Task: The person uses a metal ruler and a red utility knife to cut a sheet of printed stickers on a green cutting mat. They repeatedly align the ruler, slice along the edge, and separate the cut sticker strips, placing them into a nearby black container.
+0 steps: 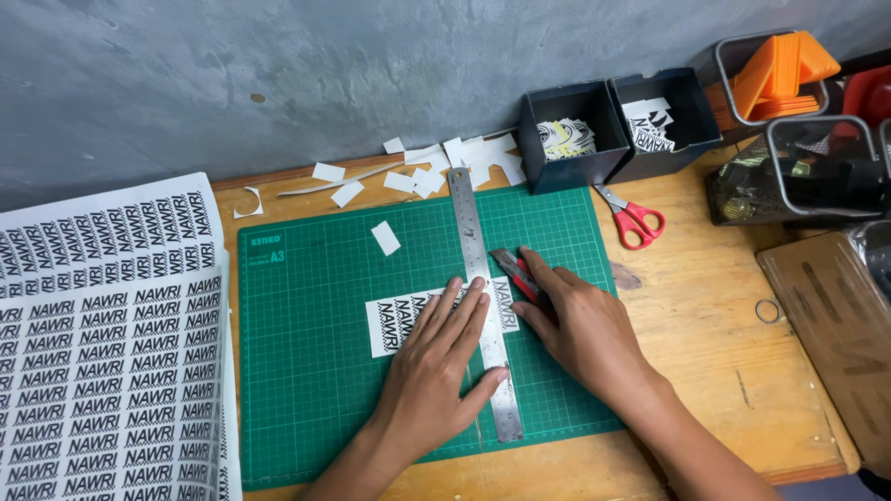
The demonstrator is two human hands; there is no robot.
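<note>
My left hand lies flat with spread fingers on a steel ruler and on a white printed sticker strip, pressing both onto a green cutting mat. The ruler runs from the mat's far edge toward me. My right hand grips a red utility knife with its blade end against the ruler's right edge, just above the strip.
A large printed sticker sheet covers the table's left side. White paper offcuts lie beyond the mat, one scrap on it. Red-handled scissors, two dark boxes of cut stickers, mesh holders and a brown board stand to the right.
</note>
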